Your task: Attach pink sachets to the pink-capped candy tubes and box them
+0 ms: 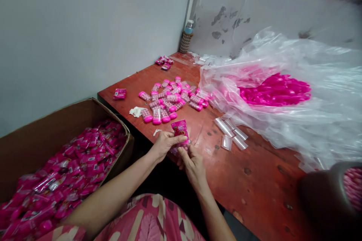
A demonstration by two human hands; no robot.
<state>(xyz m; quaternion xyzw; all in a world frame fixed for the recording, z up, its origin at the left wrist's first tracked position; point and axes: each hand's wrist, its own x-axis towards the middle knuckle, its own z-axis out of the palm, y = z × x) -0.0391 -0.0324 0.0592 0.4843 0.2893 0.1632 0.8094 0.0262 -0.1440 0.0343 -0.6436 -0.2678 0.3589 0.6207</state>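
At the table's near edge, my left hand point(164, 146) pinches a pink printed wrapper point(180, 128) between thumb and fingers. My right hand point(195, 163) closes on the lower end of the same piece. Pinkish balls show below the print, partly covered by my fingers, so I cannot tell whether a small tube sits inside. Just beyond my hands lies a pile of clear candy tubes point(174, 98) with bright pink caps, filled with pale pink balls. Several clear tubes point(224, 127) without caps lie to the right of my hands.
A cardboard box point(128, 139) of pink wrapped packs point(85, 158) stands at left. On the red table point(254, 192) are a stack of pink labels point(120, 94), a plastic bag point(325, 120) of pink caps point(278, 90), and a bottle point(189, 26). A dark container point(319, 192) holds pink balls at right.
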